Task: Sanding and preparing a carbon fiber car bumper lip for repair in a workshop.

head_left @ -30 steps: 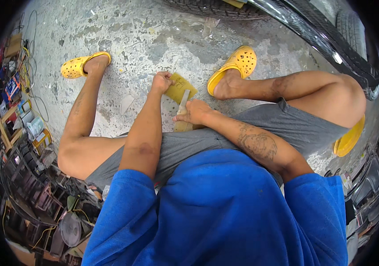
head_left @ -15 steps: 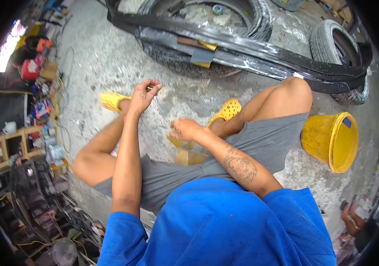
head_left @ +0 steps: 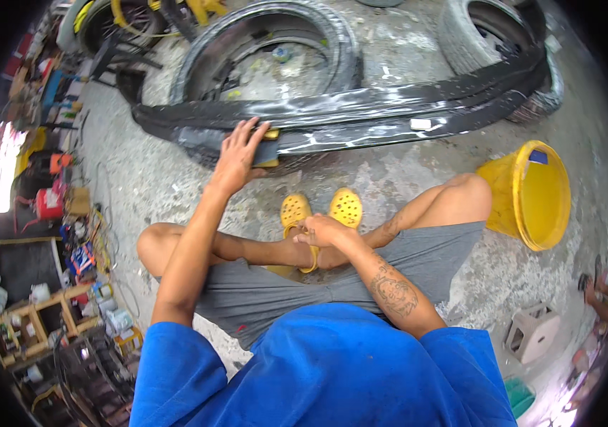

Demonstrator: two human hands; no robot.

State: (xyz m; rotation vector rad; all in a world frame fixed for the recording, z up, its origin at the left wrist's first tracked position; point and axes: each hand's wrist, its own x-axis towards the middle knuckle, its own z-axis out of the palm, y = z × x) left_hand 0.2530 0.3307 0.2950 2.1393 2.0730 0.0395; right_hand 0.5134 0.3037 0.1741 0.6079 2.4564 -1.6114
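A long, glossy black car-bumper-like part (head_left: pixel 361 117) lies across the tyres in front of me. On its left half my left hand (head_left: pixel 236 160) rests with fingers spread. Just right of those fingers, a flat grey piece with yellow edges (head_left: pixel 267 151) sits on the part, partly hidden by the hand. My right hand (head_left: pixel 324 231) is low between my legs, over the ankle and the yellow clogs (head_left: pixel 346 206). Its fingers are stretched loosely toward the left, and I see nothing held in them.
A large tyre (head_left: pixel 343 53) lies behind the part, another tyre (head_left: pixel 453 39) at the right. A yellow bucket (head_left: pixel 506 192) stands by my right knee, a pale stool (head_left: pixel 535 333) behind it. Clutter and a wooden frame (head_left: pixel 48 320) line the left. Another person's arm (head_left: pixel 606 295) shows far right.
My left hand has moved forward onto the black part beside the grey piece. My feet have come together. My right hand has shifted slightly right, and the view has tilted up.
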